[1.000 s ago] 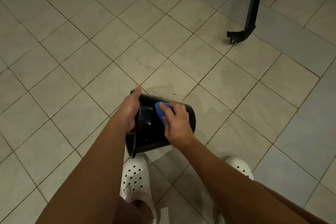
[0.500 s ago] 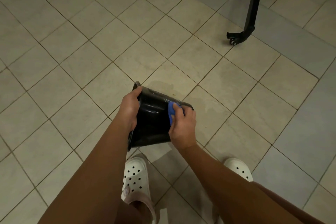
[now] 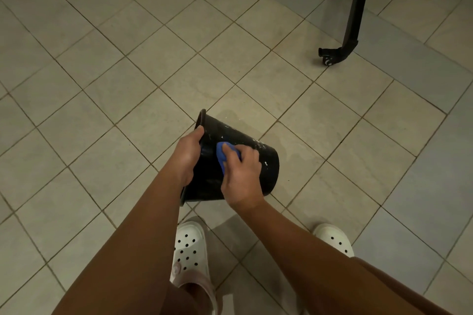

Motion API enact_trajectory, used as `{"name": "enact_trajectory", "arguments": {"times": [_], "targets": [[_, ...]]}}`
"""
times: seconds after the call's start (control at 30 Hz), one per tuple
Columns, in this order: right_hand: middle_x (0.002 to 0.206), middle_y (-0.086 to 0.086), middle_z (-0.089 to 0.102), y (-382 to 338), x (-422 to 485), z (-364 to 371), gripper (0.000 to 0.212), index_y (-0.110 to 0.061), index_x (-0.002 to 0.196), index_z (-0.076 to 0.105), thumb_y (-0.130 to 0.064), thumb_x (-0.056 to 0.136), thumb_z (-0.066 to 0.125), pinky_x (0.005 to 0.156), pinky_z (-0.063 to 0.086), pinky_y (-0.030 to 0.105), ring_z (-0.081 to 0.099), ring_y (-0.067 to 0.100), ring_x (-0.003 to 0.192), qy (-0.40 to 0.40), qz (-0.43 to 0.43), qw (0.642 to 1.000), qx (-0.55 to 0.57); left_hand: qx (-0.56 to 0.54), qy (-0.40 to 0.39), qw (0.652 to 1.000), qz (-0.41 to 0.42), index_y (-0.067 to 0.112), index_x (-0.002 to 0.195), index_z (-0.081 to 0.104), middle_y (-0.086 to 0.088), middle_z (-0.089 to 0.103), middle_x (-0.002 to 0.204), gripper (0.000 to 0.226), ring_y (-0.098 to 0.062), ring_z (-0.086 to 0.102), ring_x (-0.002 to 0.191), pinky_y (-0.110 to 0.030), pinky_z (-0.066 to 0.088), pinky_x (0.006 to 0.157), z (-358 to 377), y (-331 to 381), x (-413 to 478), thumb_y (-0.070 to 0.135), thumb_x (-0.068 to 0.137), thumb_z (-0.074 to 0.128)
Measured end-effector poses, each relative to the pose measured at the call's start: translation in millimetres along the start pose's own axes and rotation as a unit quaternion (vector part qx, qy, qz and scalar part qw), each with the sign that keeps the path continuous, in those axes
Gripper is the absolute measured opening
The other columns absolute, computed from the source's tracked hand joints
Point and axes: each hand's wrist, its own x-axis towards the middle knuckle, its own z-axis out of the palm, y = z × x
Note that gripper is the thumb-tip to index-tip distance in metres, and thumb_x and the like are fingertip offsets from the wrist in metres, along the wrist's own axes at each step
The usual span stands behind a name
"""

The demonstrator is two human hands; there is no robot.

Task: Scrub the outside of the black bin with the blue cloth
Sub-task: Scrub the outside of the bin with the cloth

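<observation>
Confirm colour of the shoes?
White, with dark round holes: shoes; head view, the only one.

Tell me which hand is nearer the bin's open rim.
Left. The left hand grips the black bin's rim; the right hand presses the blue cloth against its side.

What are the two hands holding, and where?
The left hand grips the black bin by its rim. The right hand presses the blue cloth against the bin's side.

Bare forearms, no sleeves; white perforated clogs on both feet, strap behind heel.
</observation>
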Motion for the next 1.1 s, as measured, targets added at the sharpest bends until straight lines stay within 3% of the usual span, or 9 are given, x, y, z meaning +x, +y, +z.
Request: {"name": "enact_trajectory", "arguments": {"times": [0.1,0.2,0.4,0.53,0.6,0.7,0.83,0.9,1.1], "targets": [[0.116,0.013,0.044,0,-5,2,0.056,-0.011,0.125,0.047,-0.005,0.074,0.069,0.082,0.045,0.048,0.042,0.029,0.104,-0.011,-0.094,0.995,0.016,0.019,0.005,1.000,0.015,0.013,0.093,0.069,-0.009,0.073,0.078,0.059,-0.026,0.068,0.082,-0.036,0.051,0.074,3,-2,2,0.055,0.103,0.028],[0.115,0.015,0.049,-6,8,-2,0.051,-0.010,0.124,0.052,-0.004,0.076,0.066,0.082,0.045,0.048,0.046,0.031,0.103,-0.019,-0.110,0.993,0.043,0.026,-0.016,0.999,0.024,0.012,0.085,0.070,-0.006,0.074,0.068,0.061,-0.021,0.068,0.074,-0.032,0.049,0.066,4,-4,4,0.052,0.105,0.027],[0.105,0.013,0.054,0,29,-8,0.037,-0.011,0.123,0.058,-0.011,0.086,0.050,0.079,0.047,0.047,0.049,0.028,0.099,0.010,0.037,0.996,0.086,0.052,-0.047,0.996,0.052,0.013,0.113,0.069,-0.011,0.072,0.100,0.051,-0.024,0.068,0.097,-0.035,0.051,0.076,6,-2,1,0.047,0.104,0.032],[0.105,0.016,0.054,-9,19,-8,0.039,-0.006,0.120,0.058,-0.009,0.083,0.051,0.078,0.048,0.048,0.049,0.031,0.098,0.027,0.013,0.996,0.080,0.078,-0.051,0.994,0.051,0.015,0.126,0.065,-0.012,0.069,0.116,0.053,-0.025,0.064,0.112,-0.045,0.045,0.105,3,-1,0,0.051,0.102,0.033],[0.106,0.016,0.054,-9,22,-8,0.038,-0.007,0.120,0.059,-0.010,0.083,0.051,0.077,0.048,0.048,0.050,0.032,0.098,0.021,-0.015,0.996,0.089,0.083,-0.060,0.993,0.066,0.015,0.126,0.064,-0.012,0.067,0.120,0.050,-0.023,0.062,0.116,-0.045,0.041,0.110,0,-3,2,0.048,0.102,0.034],[0.104,0.016,0.055,-6,32,-8,0.036,-0.008,0.120,0.060,-0.010,0.085,0.050,0.077,0.048,0.048,0.051,0.032,0.099,0.021,0.005,0.996,0.086,0.093,-0.067,0.989,0.091,0.017,0.118,0.069,-0.011,0.071,0.115,0.045,-0.022,0.065,0.112,-0.045,0.043,0.108,0,-3,3,0.043,0.102,0.035],[0.105,0.016,0.055,-6,36,-10,0.038,-0.012,0.121,0.059,-0.005,0.084,0.053,0.082,0.047,0.046,0.048,0.031,0.100,-0.007,0.105,0.994,0.034,0.108,-0.057,0.987,0.105,0.018,0.106,0.071,-0.010,0.074,0.102,0.040,-0.025,0.069,0.099,-0.040,0.053,0.089,2,-5,0,0.037,0.103,0.036],[0.105,0.016,0.054,-12,31,-11,0.042,-0.011,0.121,0.059,-0.002,0.080,0.055,0.082,0.046,0.044,0.047,0.032,0.101,-0.008,0.113,0.993,0.032,0.114,-0.056,0.986,0.106,0.015,0.106,0.071,-0.011,0.074,0.100,0.041,-0.027,0.069,0.097,-0.037,0.052,0.082,1,-6,1,0.036,0.104,0.036],[0.106,0.016,0.055,-20,36,-9,0.043,-0.011,0.121,0.060,-0.001,0.079,0.059,0.080,0.047,0.047,0.048,0.032,0.101,-0.015,0.048,0.996,0.074,0.107,-0.063,0.985,0.120,0.015,0.109,0.070,-0.012,0.073,0.107,0.042,-0.023,0.068,0.105,-0.037,0.050,0.094,-5,-5,2,0.035,0.105,0.033]]}}
